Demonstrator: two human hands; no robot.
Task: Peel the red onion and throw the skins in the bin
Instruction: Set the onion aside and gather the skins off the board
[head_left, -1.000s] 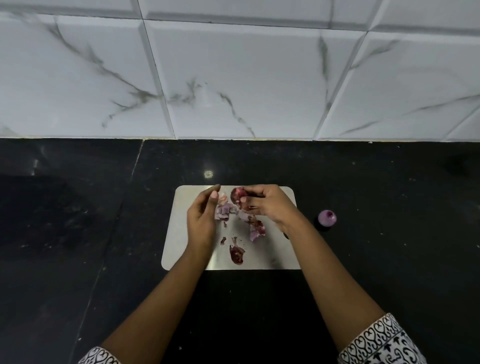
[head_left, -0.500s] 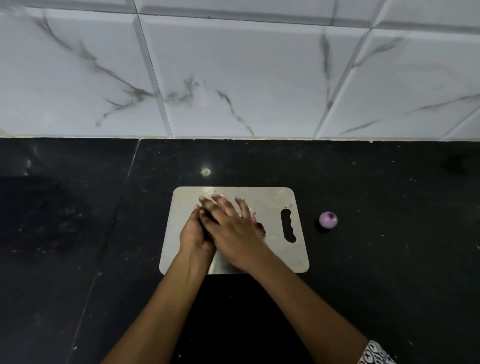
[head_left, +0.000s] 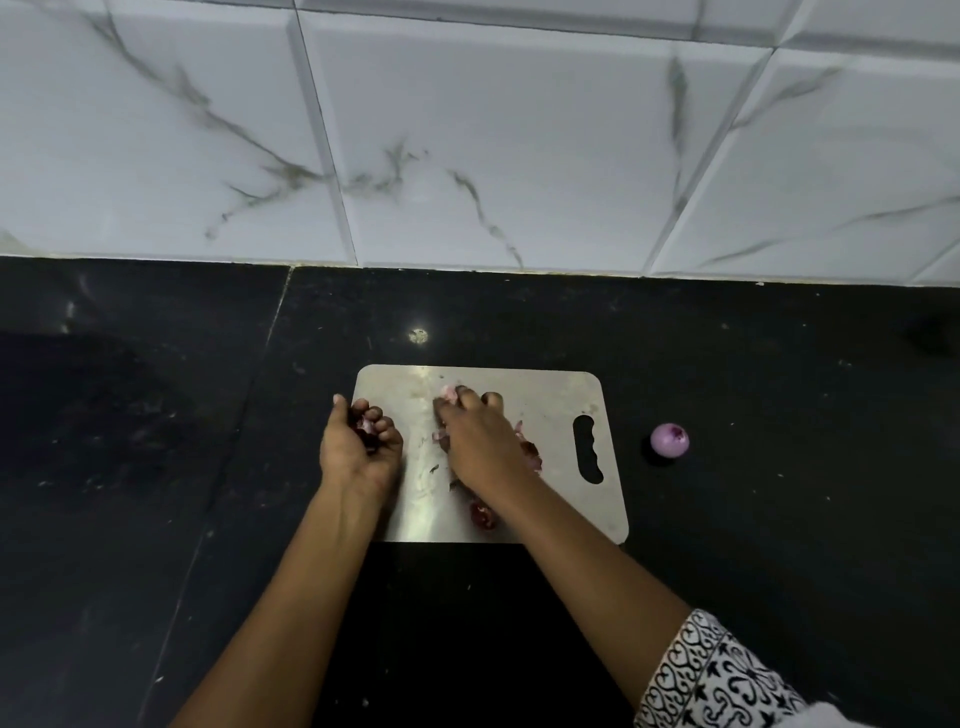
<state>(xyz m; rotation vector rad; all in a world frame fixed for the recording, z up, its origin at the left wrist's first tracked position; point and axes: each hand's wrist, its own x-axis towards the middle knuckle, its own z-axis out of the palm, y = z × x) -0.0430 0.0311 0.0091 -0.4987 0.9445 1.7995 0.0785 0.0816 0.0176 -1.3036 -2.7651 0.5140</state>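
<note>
A peeled purple onion (head_left: 669, 439) sits on the black counter, right of the steel cutting board (head_left: 561, 405). My left hand (head_left: 358, 447) is at the board's left edge, fingers curled round a clump of red onion skins (head_left: 367, 427). My right hand (head_left: 480, 434) lies palm down over the middle of the board, fingers bent onto more skins (head_left: 448, 393). Loose skin pieces show beside its wrist (head_left: 530, 451) and near the board's front edge (head_left: 482, 515). No bin is in view.
The black stone counter (head_left: 779, 519) runs wide on both sides of the board. A white marbled tile wall (head_left: 467, 130) rises behind it. A patterned sleeve (head_left: 717, 680) covers my right forearm at the lower right.
My hands were stacked together over the skins on the board; now they have parted. The left hand has drawn to the board's left edge with skins in it.
</note>
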